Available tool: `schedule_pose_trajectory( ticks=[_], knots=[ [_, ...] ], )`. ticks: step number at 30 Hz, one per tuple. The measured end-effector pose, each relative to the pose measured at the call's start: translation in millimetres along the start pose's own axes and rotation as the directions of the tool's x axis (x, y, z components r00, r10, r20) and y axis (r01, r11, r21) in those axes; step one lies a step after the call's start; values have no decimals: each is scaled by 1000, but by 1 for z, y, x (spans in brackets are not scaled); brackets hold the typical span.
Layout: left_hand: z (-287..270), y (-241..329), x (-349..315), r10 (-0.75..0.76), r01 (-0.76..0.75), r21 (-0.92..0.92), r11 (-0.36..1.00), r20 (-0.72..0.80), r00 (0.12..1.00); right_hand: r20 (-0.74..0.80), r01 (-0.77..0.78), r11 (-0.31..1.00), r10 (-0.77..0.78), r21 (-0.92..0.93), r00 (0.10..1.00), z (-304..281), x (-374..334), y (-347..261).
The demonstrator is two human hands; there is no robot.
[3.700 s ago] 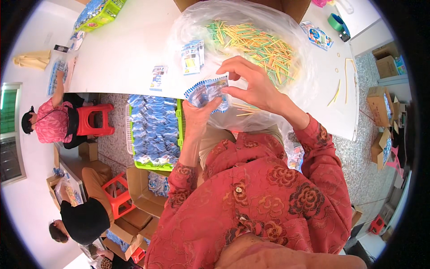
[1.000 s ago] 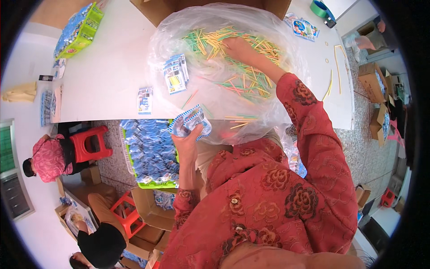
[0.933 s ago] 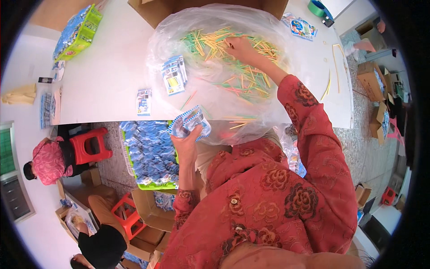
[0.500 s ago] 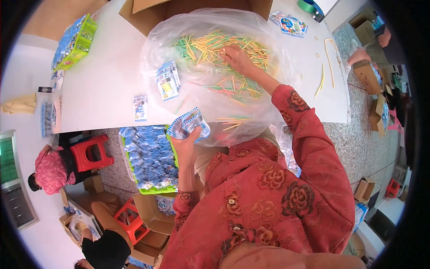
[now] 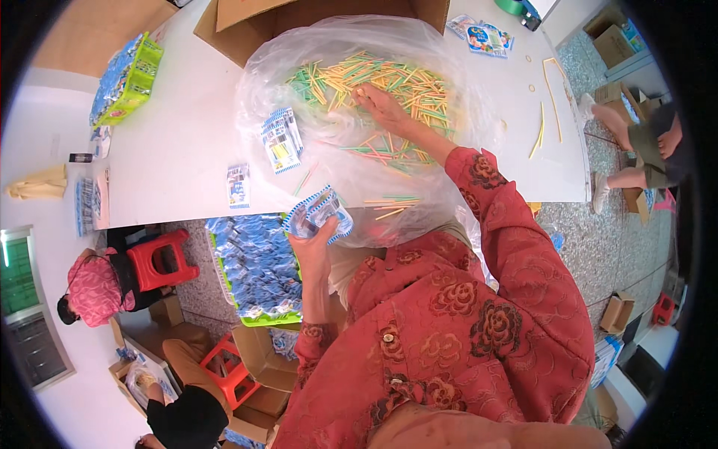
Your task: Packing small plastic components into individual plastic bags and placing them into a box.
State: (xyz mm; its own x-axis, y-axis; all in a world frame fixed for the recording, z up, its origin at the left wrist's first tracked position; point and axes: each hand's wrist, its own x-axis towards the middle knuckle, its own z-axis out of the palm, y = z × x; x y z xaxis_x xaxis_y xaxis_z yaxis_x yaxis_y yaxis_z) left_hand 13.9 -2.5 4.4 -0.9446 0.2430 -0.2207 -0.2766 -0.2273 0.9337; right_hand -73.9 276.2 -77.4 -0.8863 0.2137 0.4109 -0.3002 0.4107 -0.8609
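Observation:
My left hand (image 5: 314,247) is closed on a blue-and-white plastic packet (image 5: 320,212) at the table's front edge; its mouth seems to gape. Over a pile of thin yellow, green and pink sticks (image 5: 348,73) hovers my right hand (image 5: 383,109), its fingers pinched together. What lies between those fingertips is too small to make out. The sticks are spread on a large clear plastic bag (image 5: 336,168). On the bag's left part rest a few similar packets (image 5: 281,141), and another packet (image 5: 238,185) lies on the table beside it.
A green basket of blue packets (image 5: 258,269) stands below the table's front edge, and another green basket (image 5: 129,78) is at the far left. A cardboard box (image 5: 247,34) is behind the bag. Red stools (image 5: 161,260) and other people are at left; someone's legs (image 5: 621,153) show at right.
My right hand has moved a little left over the stick pile. The left hand keeps the packet in nearly the same place. At right, a person's legs have come closer to the table.

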Motion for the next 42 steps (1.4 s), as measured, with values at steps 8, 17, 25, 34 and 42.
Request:
schedule_pose_trajectory(
  ticks=[8, 17, 25, 34, 42],
  knots=[
    [0, -2, 1, -13, 13, -1, 1000, 12, 1000, -99, -116, 993, 118, 32, 988, 5, -5, -8],
    [8, 1, -2, 12, -12, 5, 1000, 11, 1000, -143, -199, 852, 301, 485, 943, -11, -4, -7],
    [13, 3, -3, 22, -24, 50, 998, 34, 999, -72, -137, 918, 176, 372, 982, -32, 0, -43],
    [48, 16, 3, 96, -105, 66, 992, 124, 988, -130, -78, 993, 89, 87, 988, -33, -22, -21],
    [61, 1, 12, 93, -104, 45, 994, 205, 974, 19, -184, 662, 248, 726, 968, -52, -8, -173]
  ],
)
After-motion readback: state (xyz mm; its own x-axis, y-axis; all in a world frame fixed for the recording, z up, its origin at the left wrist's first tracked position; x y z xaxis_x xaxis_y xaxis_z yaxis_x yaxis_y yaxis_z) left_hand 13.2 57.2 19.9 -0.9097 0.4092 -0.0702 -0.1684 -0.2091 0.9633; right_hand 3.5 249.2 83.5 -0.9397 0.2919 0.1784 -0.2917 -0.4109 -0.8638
